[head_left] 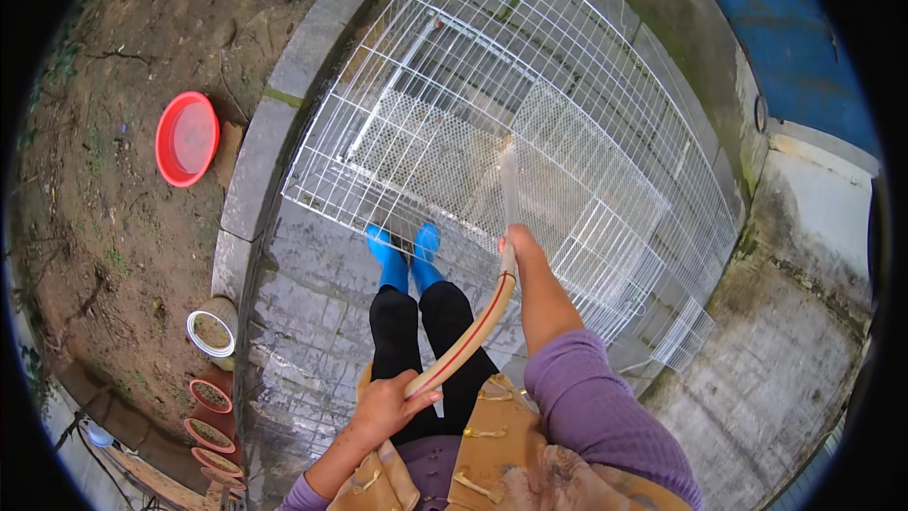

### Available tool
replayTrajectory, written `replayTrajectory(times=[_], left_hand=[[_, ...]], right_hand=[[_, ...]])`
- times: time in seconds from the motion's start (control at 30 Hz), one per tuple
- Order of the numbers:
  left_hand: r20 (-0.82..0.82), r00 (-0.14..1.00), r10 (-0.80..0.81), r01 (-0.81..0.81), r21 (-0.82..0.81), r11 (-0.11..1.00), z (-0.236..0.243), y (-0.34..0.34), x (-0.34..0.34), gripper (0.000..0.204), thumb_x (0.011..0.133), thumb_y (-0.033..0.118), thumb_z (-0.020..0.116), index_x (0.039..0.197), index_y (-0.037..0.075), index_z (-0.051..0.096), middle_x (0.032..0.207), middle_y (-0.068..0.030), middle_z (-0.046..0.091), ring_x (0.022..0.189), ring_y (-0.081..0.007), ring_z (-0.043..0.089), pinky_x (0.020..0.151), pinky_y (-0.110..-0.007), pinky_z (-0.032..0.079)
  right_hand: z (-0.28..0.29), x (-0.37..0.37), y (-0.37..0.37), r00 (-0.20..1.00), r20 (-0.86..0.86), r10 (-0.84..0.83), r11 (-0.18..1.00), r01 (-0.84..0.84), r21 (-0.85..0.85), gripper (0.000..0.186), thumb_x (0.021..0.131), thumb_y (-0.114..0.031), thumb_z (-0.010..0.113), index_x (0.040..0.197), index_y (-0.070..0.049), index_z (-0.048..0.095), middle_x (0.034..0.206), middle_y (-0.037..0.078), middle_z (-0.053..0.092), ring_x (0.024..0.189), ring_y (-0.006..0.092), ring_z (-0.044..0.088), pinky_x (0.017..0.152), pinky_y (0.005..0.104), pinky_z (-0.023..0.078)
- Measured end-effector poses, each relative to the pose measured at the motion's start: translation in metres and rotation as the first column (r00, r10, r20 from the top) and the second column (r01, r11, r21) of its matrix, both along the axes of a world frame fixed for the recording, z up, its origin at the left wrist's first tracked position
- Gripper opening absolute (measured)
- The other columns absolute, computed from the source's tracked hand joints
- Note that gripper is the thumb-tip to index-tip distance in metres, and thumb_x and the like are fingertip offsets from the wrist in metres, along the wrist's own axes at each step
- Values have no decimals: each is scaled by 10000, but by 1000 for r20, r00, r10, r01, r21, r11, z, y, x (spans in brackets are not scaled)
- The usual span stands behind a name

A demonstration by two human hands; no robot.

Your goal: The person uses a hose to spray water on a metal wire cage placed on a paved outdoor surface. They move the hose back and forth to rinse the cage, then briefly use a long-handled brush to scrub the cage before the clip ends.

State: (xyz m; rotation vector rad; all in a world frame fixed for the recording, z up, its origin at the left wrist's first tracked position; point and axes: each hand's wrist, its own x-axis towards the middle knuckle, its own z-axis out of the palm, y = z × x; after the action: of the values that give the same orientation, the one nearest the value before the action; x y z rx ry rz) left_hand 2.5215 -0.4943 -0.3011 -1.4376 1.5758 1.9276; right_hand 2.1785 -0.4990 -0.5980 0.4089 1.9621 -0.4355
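A pale hose with a red stripe runs between my hands. My left hand is closed round its lower stretch, near my waist. Farther forward, my right hand grips the hose close to its upper end. A stream of water leaves that end and falls onto the wire cage in front of me. The cage is a large frame of thin silvery bars, with finer mesh panels across its middle. Part of the right hand's fingers is hidden behind the hose.
My blue boots stand at the cage's near edge on wet paving. A stone kerb borders bare soil on the left, where a red basin lies. Several plant pots line the kerb. A blue panel stands at the far right.
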Motion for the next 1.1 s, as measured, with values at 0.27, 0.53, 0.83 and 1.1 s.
replayTrajectory(times=[0.27,0.53,0.83,1.1], left_hand=[[22,999,-30,30,28,999,3,-3,-7,410,797,465,644,905,72,601,669,-201,570,681,-417,565,570,-434,445],[21,999,-37,37,27,999,1,3,-5,431,796,485,636,909,71,601,668,-198,570,672,-414,564,569,-433,443],[4,995,-96,96,7,995,7,1,-7,435,787,489,643,897,70,598,664,-202,567,678,-417,565,565,-437,443],[-6,992,-126,126,16,992,10,-1,-6,451,787,498,638,896,63,590,686,-205,574,694,-423,565,578,-439,441]], right_hand=[[-26,-15,17,999,8,50,998,-50,-27,370,918,-184,328,1206,42,388,697,139,546,503,214,547,420,344,493],[-15,-10,7,996,58,73,997,-72,-15,355,918,-192,345,1186,39,381,684,137,533,490,212,538,394,348,473],[-11,-1,13,986,76,149,989,-149,-1,341,918,-183,332,1195,9,386,744,147,525,561,208,544,446,351,498],[-8,5,4,986,63,153,988,-152,-29,317,910,-167,333,1159,16,406,719,136,523,533,205,536,436,353,495]])
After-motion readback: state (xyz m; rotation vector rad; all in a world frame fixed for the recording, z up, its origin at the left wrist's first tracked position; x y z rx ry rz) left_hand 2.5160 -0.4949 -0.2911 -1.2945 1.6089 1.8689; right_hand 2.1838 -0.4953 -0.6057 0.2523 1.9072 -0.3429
